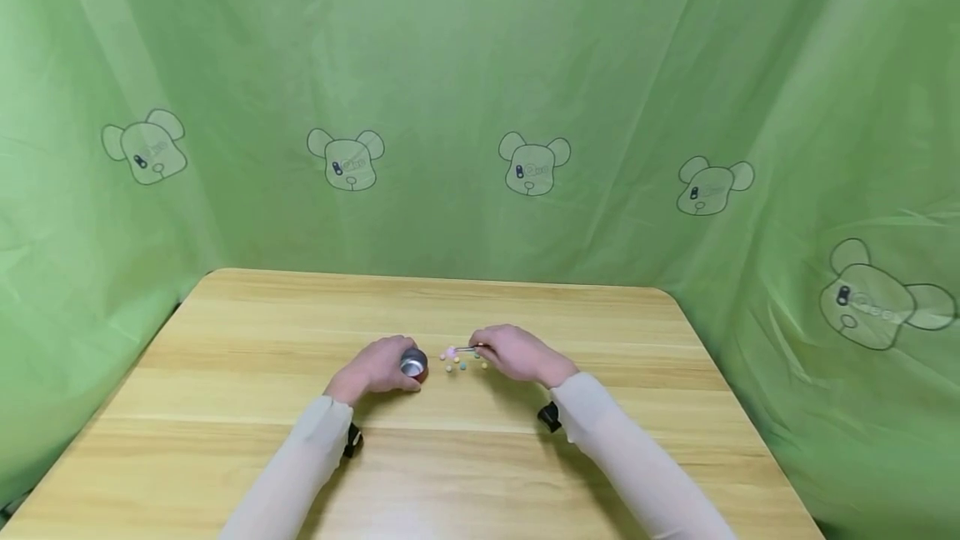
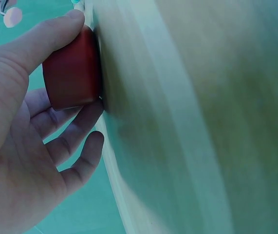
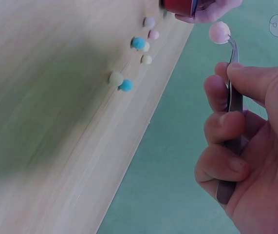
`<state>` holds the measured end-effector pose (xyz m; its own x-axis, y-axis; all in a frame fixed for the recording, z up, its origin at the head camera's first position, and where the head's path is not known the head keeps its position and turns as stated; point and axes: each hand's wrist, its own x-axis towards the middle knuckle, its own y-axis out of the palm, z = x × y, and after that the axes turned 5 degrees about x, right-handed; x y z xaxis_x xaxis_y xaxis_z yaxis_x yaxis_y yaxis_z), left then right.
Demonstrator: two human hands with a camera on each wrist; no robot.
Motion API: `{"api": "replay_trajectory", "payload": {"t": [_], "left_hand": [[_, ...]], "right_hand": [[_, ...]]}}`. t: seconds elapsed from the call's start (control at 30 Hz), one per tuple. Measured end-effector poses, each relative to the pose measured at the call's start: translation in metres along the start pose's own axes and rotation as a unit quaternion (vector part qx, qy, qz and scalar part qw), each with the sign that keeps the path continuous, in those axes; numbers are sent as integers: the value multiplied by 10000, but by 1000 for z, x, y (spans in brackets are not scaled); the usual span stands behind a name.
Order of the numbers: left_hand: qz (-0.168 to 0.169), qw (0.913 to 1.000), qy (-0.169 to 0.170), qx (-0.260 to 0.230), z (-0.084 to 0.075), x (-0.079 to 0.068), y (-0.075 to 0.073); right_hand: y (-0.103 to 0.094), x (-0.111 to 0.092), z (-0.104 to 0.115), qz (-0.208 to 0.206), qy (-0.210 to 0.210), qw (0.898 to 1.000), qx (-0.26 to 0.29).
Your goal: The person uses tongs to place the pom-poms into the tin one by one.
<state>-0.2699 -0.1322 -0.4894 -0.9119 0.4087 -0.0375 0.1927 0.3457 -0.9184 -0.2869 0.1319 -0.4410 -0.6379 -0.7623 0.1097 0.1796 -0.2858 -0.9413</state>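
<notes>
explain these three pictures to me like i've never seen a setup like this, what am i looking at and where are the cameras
There is no robot here, just one person working with two bare hands. The wide picture comes from a camera worn on the head, looking forward and down over a wooden table, with a green curtain around it. The other two come from cameras on the left and right wrists, so each looks closely at its own hand, and the table appears steeply slanted.

The left hand grips a small red container. The right hand holds metal tweezers, with a pink ball at their tip, off the table. Several small loose balls, including blue, pink and pale ones, lie on the table between the hands.
</notes>
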Motion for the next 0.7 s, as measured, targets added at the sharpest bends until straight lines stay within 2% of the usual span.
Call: {"api": "replay_trajectory", "payload": {"t": [0.43,0.7], "left_hand": [[15,10000,-33,-35,0,0,2],[-38,10000,-21,-64,0,0,1]], "right_hand": [[0,9,10,78,122,9999,48],[3,18,14,89,-23,9999,-117]]}}
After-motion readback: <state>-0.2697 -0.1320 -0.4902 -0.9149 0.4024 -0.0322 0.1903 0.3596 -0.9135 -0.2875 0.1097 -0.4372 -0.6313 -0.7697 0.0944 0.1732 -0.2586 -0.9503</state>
